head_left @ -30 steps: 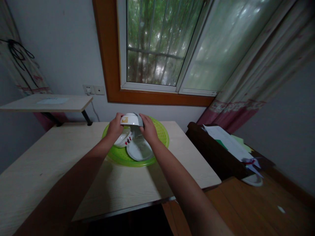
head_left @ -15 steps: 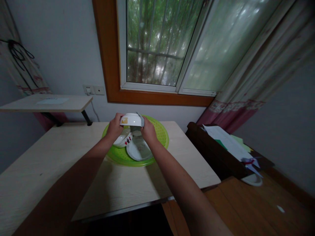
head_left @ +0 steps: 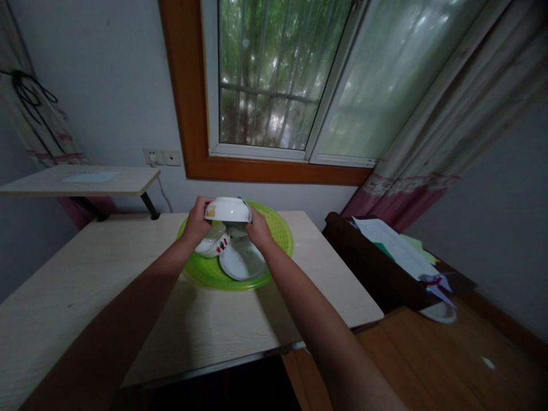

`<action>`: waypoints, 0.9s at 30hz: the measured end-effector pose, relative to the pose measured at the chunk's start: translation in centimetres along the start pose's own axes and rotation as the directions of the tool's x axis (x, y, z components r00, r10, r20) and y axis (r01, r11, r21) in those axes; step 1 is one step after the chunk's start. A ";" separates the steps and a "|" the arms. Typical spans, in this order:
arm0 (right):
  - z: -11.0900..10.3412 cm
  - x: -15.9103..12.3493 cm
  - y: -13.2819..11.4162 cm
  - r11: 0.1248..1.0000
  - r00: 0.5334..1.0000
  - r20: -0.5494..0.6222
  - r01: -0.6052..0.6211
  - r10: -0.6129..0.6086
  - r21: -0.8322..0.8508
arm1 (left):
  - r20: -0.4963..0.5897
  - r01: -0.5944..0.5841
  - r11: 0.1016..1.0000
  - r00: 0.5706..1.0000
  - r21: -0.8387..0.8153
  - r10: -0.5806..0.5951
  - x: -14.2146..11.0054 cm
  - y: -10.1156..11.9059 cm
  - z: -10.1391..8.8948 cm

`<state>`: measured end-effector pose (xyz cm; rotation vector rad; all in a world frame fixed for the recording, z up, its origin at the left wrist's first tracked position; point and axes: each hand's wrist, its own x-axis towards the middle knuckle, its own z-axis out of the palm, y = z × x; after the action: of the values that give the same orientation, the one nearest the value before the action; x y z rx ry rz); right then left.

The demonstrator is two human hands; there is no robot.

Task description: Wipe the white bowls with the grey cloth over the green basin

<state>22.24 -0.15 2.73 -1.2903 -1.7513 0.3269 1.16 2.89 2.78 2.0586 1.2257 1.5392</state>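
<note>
A white bowl (head_left: 229,210) with a yellowish print on its side is held up, tilted, above the green basket (head_left: 204,279). My left hand (head_left: 199,220) is closed on the bowl's left edge. At its right edge my right hand (head_left: 259,227) is closed on a thin grey cloth (head_left: 235,227), pressing it to the bowl; part of the cloth shows under the rim. Below, in the basket, a second white bowl (head_left: 213,242) with red and black marks sits tilted beside a white plate (head_left: 243,261). The fingertips of both hands are mostly hidden.
The basket stands on a pale wooden table (head_left: 128,251). A raised shelf (head_left: 111,182) with a paper sheet is at the left. Papers (head_left: 394,251) lie on a dark brown piece of furniture (head_left: 363,265) to the right. The wall and window (head_left: 269,85) rise behind the table.
The held bowl has turned and shifted slightly left, with my left hand moving along with it. The cloth at the right rim has shifted a little. Basket, second bowl and plate have stayed put.
</note>
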 end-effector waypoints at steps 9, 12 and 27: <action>0.2 0.2 1.1 0.993 0.997 -0.026 -0.075 0.073 -0.093 | 0.122 0.044 0.992 0.991 0.115 -0.058 0.2 0.1 0.7; 0.2 0.2 1.2 0.981 0.993 -0.057 -0.108 0.100 -0.163 | 0.141 -0.045 0.984 0.990 0.172 0.021 0.3 0.1 0.8; -0.2 -0.3 -0.6 0.917 0.988 -0.078 -0.154 0.134 -0.368 | 0.150 -0.126 0.831 0.987 0.542 0.052 -0.6 1.9 0.5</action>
<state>22.06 -0.72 3.04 -1.6898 -1.7309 0.0387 2.44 1.47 3.47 2.5510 1.6935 1.1429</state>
